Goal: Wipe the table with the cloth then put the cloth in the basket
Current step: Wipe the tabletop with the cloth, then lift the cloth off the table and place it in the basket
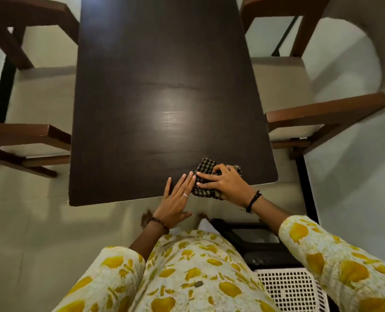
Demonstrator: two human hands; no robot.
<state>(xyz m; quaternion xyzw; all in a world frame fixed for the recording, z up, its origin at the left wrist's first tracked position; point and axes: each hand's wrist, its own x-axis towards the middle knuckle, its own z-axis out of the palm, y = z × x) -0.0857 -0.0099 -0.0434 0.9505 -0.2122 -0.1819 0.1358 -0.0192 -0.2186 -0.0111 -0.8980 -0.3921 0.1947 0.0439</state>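
Note:
A dark wooden table (142, 86) fills the middle of the view. A black-and-cream checked cloth (203, 167) lies bunched at the table's near right corner. My right hand (225, 183) presses down on the cloth with its fingers curled over it. Flat on the near edge just left of the cloth rests my left hand (175, 199), fingers spread, fingertips touching the cloth's side. A white perforated plastic basket (290, 289) stands on the floor at the lower right, partly hidden by my right sleeve.
Wooden chairs with cream seats stand on both sides: one at the left (29, 140), one at the right (322, 113), more at the far corners. A dark stool or frame (254, 235) sits on the floor between the table and the basket.

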